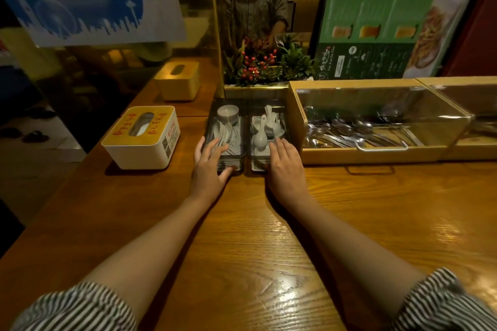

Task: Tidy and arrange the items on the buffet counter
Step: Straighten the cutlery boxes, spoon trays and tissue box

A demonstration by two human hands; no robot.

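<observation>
1. The step in hand looks like squaring up the two clear spoon trays on the wooden counter [242,223], taking the wooden cutlery box [376,154] as the landmark.
2. The right tray [269,126] lies just left of the cutlery box, its side close against the box wall; it holds white ceramic spoons in a loose heap.
3. The left tray [227,129] lies one place further left of the box, alongside the right tray with a narrow gap between them; it holds more white spoons and a small stack of bowls [227,113] at its far end.
4. The left hand [209,166] is spread flat, fingers on the near end of the left tray and thumb on its front edge; it presses and does not close round anything.
5. The right hand [285,164] is likewise open, fingers laid over the near end of the right tray, gripping nothing.
6. A tissue box [142,140] stands well left of the cutlery box, beyond both trays, turned slightly askew.
7. The next move, as I judge it, calls for an even push or pull with both hands so the tray fronts line up with the front of the box, gently enough that the spoons stay in.
</observation>
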